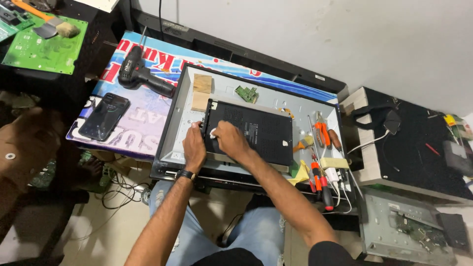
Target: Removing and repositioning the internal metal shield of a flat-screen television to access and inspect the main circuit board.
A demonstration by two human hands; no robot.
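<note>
Starting at the far left, a green circuit board (42, 47) lies on a dark stand, then a black cordless drill (143, 75) and a dark phone (104, 116) rest on the printed banner (143, 118) near its left edge. On the banner's right half sits the opened grey screen chassis (182, 113). The left hand (193, 146) pinches the left edge of the black perforated cover (251, 130) lying mid-chassis, fingers closed on it. The right hand (230, 140) presses the same corner, closed on something small and white that I cannot identify. Keeping both hands at that edge and lifting evenly, without twisting, should do best. Orange-handled screwdrivers (321, 134) lie along the chassis's right edge.
</note>
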